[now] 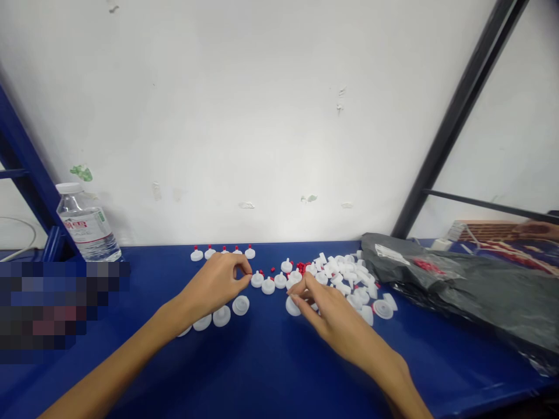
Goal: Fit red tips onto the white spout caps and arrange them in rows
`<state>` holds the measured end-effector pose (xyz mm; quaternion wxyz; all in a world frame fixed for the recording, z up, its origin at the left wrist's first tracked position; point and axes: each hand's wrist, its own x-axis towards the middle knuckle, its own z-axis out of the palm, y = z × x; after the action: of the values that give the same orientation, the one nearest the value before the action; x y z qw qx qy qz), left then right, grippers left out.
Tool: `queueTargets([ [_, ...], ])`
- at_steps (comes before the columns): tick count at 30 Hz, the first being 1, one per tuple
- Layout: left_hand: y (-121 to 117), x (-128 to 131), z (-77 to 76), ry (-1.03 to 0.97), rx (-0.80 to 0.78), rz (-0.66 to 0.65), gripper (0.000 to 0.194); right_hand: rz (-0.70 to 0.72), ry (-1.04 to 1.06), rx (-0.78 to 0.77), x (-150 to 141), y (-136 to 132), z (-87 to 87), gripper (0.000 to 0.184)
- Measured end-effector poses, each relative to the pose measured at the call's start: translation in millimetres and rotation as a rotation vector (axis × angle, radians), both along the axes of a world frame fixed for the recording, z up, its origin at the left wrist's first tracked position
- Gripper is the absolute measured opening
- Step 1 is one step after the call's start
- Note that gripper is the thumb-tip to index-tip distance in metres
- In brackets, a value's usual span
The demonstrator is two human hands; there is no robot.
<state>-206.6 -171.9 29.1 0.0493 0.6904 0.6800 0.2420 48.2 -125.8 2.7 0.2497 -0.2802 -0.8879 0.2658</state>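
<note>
My left hand [222, 272] has thumb and forefinger pinched together beside a white nozzle cap [257, 280]. Anything between those fingertips is too small to make out. My right hand [323, 308] is also closed in a pinch, just above another white cap [292, 306]; its fingertips hide whatever they may hold. Between the hands stands a short row of white nozzle caps [268, 286]. Small red tips [301, 267] lie in a little heap behind my right hand. Farther back, several white caps with red tips [196, 254] stand upright in a line.
A pile of white caps [345, 270] spreads right of centre on the blue table [262, 372]. More white caps [222, 316] lie below my left wrist. A grey plastic bag [437, 285] covers the right side. A water bottle [89, 227] stands at the left, against the wall.
</note>
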Motion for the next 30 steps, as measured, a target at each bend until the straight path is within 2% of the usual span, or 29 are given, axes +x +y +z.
queueTargets([
  [3,-2.1,13.9,0.5,-0.159,0.044,-0.049,0.021,-0.005,0.006,-0.012,-2.0,-1.5,0.8,0.01],
  [8,-5.5,33.9,-14.9,-0.535,0.026,-0.16,0.025,-0.046,0.067,-0.028,-3.6,-3.4,3.5,0.013],
  [11,-7.9,44.4,-22.6,-0.786,-0.055,-0.229,0.024,-0.065,0.072,-0.092,-3.0,-3.8,4.3,0.027],
  [14,-10.0,51.2,-26.3,-0.928,-0.103,-0.253,0.025,-0.036,0.09,-0.139,-2.3,-2.4,3.2,0.039],
  [18,-11.3,53.0,-28.2,-0.964,-0.102,-0.271,0.024,-0.01,0.108,-0.146,-2.0,1.8,-1.2,0.049],
  [30,-10.9,55.5,-35.9,-0.942,-0.055,-0.291,0.016,-0.014,0.068,-0.099,-1.1,0.0,-2.1,0.053],
])
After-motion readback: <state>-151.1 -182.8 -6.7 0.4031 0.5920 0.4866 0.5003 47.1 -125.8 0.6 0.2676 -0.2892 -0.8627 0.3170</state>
